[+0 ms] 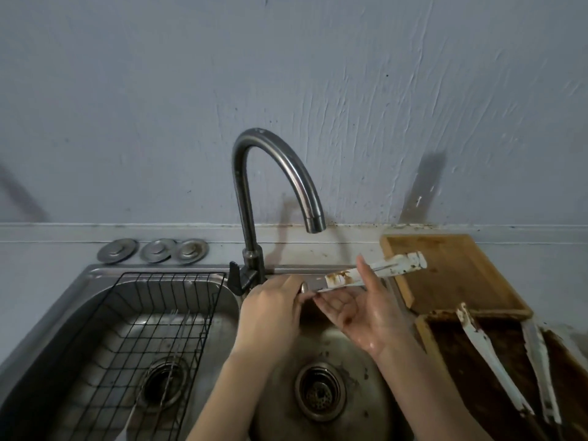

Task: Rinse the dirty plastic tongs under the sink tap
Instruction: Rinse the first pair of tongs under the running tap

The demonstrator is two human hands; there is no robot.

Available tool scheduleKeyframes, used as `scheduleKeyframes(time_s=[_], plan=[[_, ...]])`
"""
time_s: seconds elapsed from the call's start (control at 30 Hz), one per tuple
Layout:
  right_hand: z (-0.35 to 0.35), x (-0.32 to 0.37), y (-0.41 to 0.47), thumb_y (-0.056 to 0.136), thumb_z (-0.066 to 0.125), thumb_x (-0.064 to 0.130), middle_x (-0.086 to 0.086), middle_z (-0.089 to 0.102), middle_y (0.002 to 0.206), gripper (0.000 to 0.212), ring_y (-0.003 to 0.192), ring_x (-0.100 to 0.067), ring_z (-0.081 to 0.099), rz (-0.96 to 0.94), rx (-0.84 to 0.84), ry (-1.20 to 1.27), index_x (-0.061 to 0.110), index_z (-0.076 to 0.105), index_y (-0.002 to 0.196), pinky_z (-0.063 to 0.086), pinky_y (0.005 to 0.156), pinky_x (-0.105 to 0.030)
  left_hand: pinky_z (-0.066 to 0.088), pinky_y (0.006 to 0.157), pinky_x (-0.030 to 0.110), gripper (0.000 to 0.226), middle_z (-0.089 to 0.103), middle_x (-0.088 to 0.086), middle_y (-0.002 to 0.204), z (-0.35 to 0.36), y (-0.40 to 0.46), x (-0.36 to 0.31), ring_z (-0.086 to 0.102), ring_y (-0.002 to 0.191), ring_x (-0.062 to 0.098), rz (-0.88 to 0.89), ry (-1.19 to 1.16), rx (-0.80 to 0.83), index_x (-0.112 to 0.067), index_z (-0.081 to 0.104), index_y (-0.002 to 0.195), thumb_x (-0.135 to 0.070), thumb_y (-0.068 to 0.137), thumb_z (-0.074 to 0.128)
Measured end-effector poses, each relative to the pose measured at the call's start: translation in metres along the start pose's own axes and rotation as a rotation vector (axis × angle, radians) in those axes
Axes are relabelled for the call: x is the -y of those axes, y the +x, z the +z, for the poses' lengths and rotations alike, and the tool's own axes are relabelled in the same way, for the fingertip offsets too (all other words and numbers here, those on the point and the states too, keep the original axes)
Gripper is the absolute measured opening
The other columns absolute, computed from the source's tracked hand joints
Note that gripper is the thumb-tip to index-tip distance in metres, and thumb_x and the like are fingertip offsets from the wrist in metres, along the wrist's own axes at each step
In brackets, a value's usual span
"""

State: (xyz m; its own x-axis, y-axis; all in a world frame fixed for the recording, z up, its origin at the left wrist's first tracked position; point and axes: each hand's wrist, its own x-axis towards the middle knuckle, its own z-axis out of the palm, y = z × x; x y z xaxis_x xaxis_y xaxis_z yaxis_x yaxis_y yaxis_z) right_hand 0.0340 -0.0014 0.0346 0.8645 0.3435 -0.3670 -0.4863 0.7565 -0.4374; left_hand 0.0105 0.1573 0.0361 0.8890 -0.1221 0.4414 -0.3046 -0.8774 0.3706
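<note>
With the right hand point(366, 316) pinching the stained white tongs point(372, 275) mid-frame and the left hand point(270, 310) curled at their tip, the person should bring the brown patch under the tap spout point(315, 222), which looks dry.

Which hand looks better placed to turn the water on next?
Probably the left hand: it sits just beside the tap lever, while the right hand holds up the stained tongs near the dry spout.

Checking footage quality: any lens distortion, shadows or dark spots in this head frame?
Head view: wide-angle bends the counter edge; the tap casts a shadow on the wall; dim overall, corners darker; the tongs and both hands, left and right, stay readable.
</note>
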Motion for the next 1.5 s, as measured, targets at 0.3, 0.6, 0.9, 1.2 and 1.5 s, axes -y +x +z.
scheduleKeyframes(time_s=[0.3,0.6,0.9,1.2,1.5], plan=[[0.0,-0.018,0.038,0.058,0.078,0.033,-0.011,0.075,0.081,0.054,0.077,-0.022,0.073,-0.185,-0.284,-0.045,0.009,0.06,0.103,0.058,0.056,-0.026,0.049,0.068,0.029,0.03,0.061,-0.002,0.101,-0.003,-0.005,0.052,0.061,0.085,0.016,-0.254,-0.131,-0.184,-0.017,0.061,0.111,-0.035,0.091,0.048],[-0.013,-0.004,0.047,0.055,0.077,0.032,-0.009,0.076,0.076,0.048,0.073,-0.02,0.073,-0.227,-0.356,-0.044,0.009,0.061,0.094,0.056,0.068,-0.031,0.047,0.077,0.038,0.035,0.065,0.014,0.103,0.026,0.028,0.089,0.062,0.099,0.031,-0.585,-0.181,-0.097,-0.006,0.052,0.119,-0.03,0.094,0.049],[-0.014,-0.003,0.045,0.059,0.077,0.033,-0.008,0.075,0.074,0.048,0.07,-0.018,0.072,-0.205,-0.369,-0.035,0.008,0.061,0.096,0.056,0.072,-0.031,0.039,0.061,0.03,0.021,0.065,0.004,0.075,0.039,0.028,0.101,0.053,0.064,0.017,-0.571,-0.15,-0.262,-0.007,0.063,0.095,-0.023,0.093,0.049],[-0.009,-0.003,0.037,0.061,0.076,0.034,-0.01,0.074,0.072,0.049,0.07,-0.021,0.072,-0.164,-0.379,-0.001,0.006,0.06,0.098,0.05,0.041,-0.018,0.049,0.061,0.036,0.019,0.062,0.002,0.07,0.038,0.021,0.099,0.063,0.069,0.026,-0.534,-0.201,-0.308,-0.005,0.062,0.096,-0.018,0.093,0.048],[-0.007,-0.003,0.034,0.068,0.075,0.032,-0.01,0.074,0.071,0.046,0.071,-0.021,0.071,-0.166,-0.359,0.013,0.005,0.059,0.102,0.053,0.045,-0.021,0.046,0.054,0.032,0.016,0.052,-0.015,0.061,0.039,0.018,0.1,0.054,0.055,0.01,-0.535,-0.234,-0.313,-0.009,0.061,0.094,-0.017,0.093,0.048]])
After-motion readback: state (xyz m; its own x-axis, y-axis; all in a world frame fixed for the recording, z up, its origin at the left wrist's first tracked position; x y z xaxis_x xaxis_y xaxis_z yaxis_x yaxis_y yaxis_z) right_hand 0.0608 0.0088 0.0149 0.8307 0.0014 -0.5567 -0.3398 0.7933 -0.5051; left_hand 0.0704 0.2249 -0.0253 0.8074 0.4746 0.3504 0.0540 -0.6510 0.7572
